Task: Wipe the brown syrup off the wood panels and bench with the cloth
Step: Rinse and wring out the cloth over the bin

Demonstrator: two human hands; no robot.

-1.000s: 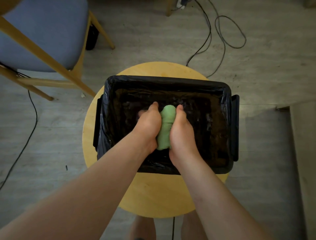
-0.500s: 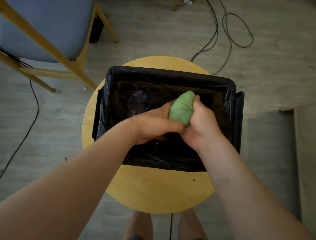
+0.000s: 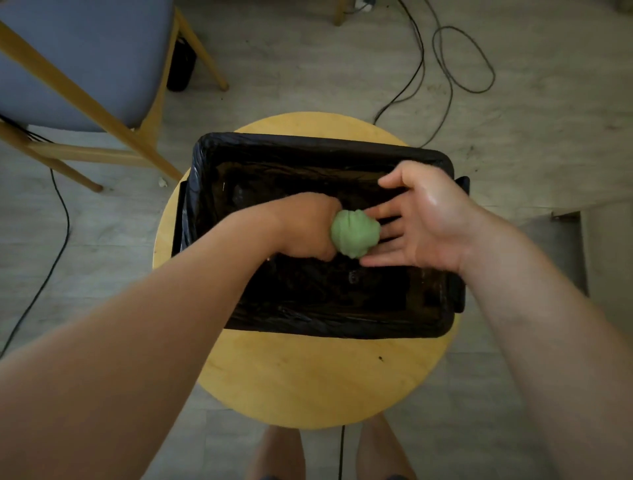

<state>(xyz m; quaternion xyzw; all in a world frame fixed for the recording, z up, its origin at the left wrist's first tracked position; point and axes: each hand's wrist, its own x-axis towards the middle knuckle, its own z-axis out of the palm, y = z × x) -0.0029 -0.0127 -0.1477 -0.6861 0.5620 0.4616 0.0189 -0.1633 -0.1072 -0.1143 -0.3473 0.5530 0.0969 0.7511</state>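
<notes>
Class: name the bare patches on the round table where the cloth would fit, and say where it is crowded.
Widest bare patch: the table between the bin's near wall and the near rim. Thin slivers left of and behind the bin. Crowded: above the bin, where the left hand grips the cloth beside the open right hand.

Green cloth [image 3: 355, 237] — balled, wrung tight.

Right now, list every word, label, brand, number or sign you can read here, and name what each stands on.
None readable: no word, label, brand, number or sign shows.
The green cloth, the black bag-lined bin, the round wooden table and the blue chair seat are all plain.
The white object at the top edge is too small to tell.
</notes>
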